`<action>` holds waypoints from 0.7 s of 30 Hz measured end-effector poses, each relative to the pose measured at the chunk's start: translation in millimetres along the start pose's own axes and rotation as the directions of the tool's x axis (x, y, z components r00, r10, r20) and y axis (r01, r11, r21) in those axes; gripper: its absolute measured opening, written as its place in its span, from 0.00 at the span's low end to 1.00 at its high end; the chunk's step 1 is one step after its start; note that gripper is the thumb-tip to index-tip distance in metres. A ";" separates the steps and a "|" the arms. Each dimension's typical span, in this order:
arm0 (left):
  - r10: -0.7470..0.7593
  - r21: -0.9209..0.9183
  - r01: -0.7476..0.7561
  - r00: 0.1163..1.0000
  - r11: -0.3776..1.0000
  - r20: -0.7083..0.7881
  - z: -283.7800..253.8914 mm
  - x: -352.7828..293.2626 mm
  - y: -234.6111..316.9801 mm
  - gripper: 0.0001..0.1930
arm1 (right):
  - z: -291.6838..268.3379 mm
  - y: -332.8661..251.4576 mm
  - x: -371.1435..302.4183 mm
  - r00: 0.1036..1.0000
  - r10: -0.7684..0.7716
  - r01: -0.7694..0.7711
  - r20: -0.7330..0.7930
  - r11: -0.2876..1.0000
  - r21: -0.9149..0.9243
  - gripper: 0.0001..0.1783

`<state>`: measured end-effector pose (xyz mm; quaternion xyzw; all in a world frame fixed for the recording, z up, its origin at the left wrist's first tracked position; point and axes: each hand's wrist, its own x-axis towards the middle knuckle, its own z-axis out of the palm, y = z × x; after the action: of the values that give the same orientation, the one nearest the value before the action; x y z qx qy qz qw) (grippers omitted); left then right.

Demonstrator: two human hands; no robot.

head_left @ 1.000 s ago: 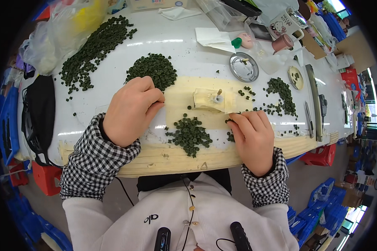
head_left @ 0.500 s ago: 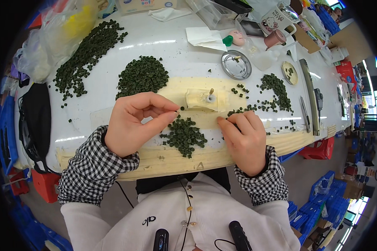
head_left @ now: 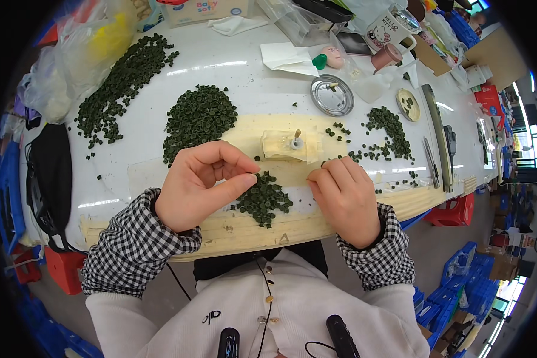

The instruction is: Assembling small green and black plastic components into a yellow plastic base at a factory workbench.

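My left hand (head_left: pixel 203 185) is over the left edge of a small pile of dark green, ring-like pieces (head_left: pixel 264 201). Its thumb and forefinger tips come together in a pinch; whatever sits between them is too small to make out. To the right of that pile, my right hand (head_left: pixel 347 200) has its fingers bent and pressed together over the table, and its fingertips hide anything they grip. Between and beyond both hands stands a block wrapped in cream tape (head_left: pixel 274 146), with a short brownish peg (head_left: pixel 298 133) upright in a pale socket. A single green piece lies beside its left end.
Larger heaps of green pieces lie at the left (head_left: pixel 200 116) and far left (head_left: pixel 122 89), with a scattered group (head_left: pixel 388 134) at right. Beyond are a round metal lid (head_left: pixel 332 95), a cream dish (head_left: pixel 408 104) and white paper (head_left: pixel 289 58). Tweezers (head_left: pixel 431 162) lie near a long metal bar (head_left: pixel 438 137).
My left hand has moved slightly toward me and right, its fingertips now beside the small pile's upper edge. My right hand has shifted only a little, fingers still bent together.
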<state>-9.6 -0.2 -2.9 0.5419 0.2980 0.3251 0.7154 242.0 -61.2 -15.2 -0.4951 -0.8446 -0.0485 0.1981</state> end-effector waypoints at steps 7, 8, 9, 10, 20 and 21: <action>-0.048 -0.072 0.047 0.999 0.996 -0.005 -0.1 -0.3 -1.2 0.06 | -18.0 -7.1 6.2 0.973 0.168 -0.093 -0.158 0.912 0.400 0.12; -0.054 -0.085 0.054 0.999 0.995 -0.006 -0.4 0.0 -1.0 0.06 | -21.8 -10.1 11.5 0.969 0.189 -0.100 -0.160 0.890 0.444 0.12; -0.061 -0.099 0.060 0.998 0.993 -0.007 -0.2 0.6 -1.4 0.06 | -26.6 -14.8 18.8 0.964 0.209 -0.106 -0.161 0.867 0.487 0.11; -0.067 -0.113 0.065 0.998 0.991 -0.009 0.2 1.4 -1.9 0.06 | -29.8 -18.8 25.0 0.960 0.228 -0.111 -0.161 0.841 0.530 0.11; -0.099 -0.323 0.092 0.995 0.942 -0.005 -3.3 0.8 -2.3 0.07 | -16.5 -34.1 50.4 0.954 0.293 -0.180 0.058 0.409 0.894 0.10; -0.101 -0.336 0.095 0.995 0.937 -0.002 -3.5 0.9 -3.3 0.07 | -14.1 -35.6 49.9 0.944 0.317 -0.203 0.095 0.329 0.922 0.10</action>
<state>-11.3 2.0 -7.0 0.3936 0.2718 0.3400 0.8097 194.1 -42.3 20.9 -0.4252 -0.6249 0.4371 0.4876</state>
